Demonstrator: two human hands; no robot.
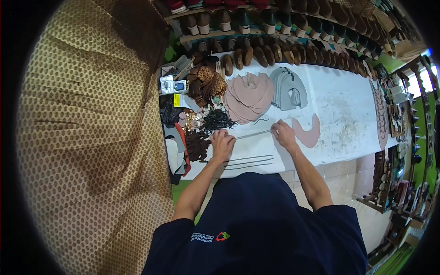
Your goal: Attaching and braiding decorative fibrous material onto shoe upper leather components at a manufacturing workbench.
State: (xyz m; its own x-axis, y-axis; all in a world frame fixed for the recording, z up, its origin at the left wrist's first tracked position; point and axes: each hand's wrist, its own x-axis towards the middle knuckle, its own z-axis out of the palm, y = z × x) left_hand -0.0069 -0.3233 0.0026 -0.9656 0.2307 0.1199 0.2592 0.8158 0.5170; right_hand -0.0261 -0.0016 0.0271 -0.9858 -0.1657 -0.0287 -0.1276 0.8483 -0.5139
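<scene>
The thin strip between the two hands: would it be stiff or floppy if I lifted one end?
The thin strip is probably floppy: it is very narrow for its length, and a short dark piece nearby lies curved. It is likely light, since it looks so slender.

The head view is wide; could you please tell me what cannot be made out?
Head view: ends of the thin strip, hidden by the left hand and right hand.
Head view: red shoes, cut off by the upper edge.
Head view: gold pieces, too small to tell their shapes.
</scene>
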